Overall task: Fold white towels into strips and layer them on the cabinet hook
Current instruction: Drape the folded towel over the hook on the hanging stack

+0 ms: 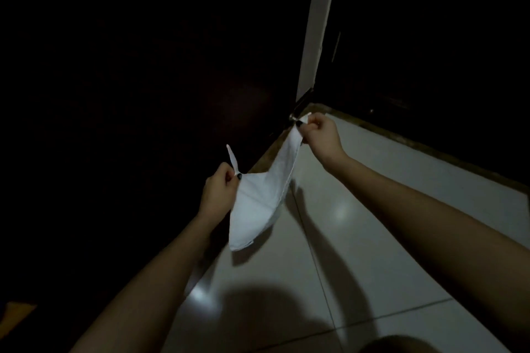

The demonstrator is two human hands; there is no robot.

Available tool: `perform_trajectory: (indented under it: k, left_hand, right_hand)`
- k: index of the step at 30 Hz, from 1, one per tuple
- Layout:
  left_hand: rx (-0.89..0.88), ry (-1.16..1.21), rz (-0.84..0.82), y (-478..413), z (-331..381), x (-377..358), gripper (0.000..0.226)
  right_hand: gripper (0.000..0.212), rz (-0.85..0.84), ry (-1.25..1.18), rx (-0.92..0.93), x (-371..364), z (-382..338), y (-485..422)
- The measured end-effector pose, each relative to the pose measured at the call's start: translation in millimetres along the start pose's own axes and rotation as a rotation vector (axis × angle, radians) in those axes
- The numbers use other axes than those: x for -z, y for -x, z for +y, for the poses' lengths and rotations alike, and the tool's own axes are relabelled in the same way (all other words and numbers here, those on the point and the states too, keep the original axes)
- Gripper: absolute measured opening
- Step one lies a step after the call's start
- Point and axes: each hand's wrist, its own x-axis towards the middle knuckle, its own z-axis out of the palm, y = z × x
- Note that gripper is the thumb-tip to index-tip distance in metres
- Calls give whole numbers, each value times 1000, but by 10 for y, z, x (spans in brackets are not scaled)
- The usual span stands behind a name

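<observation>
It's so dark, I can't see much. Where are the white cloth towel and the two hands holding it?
White cloth towel (pixel 262 203): head view, middle of the sagging cloth.
Left hand (pixel 218 190): head view, back of the hand.
Right hand (pixel 321 135): head view, back of the hand.

A pale, glossy tiled floor fills the lower right of the frame below me, crossed by thin dark grout lines. One glint of light sits right of centre, and a second glint lies lower and further left. A brown, stained edging borders the floor's far side. A pale upright strip rises at top centre, with a dark panel to its right. A dim yellowish patch shows in the lower left corner; I can't tell what it is.
</observation>
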Motion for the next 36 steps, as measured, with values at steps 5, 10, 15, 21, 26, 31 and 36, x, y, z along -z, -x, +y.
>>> perform_trajectory:
  k: [5,10,15,21,26,31,36]
  left_hand:
    - [6,265,88,-108,1574,739,19]
    - [-4,417,17,-9,3169,1724,32]
    - [-3,326,-80,173,4722,2681,25]
    - [-87,441,-102,402,6481,3796,32]
    - [-227,300,-33,809,7441,4428,7]
    - [-312,311,14,1367,7970,4762,15]
    - [-340,249,137,2018,8234,4978,13]
  right_hand:
    - [16,-94,-31,46,494,-1389,0]
    - [20,-123,-29,68,1094,-2944,38]
    - [10,-225,-20,173,1705,-4681,152]
    - [7,-469,68,263,2364,-6610,390]
    - [7,-492,287,394,2697,-7666,798]
    - [21,-399,315,477,2950,-8137,1261]
    - [22,-421,317,537,3080,-8250,1823]
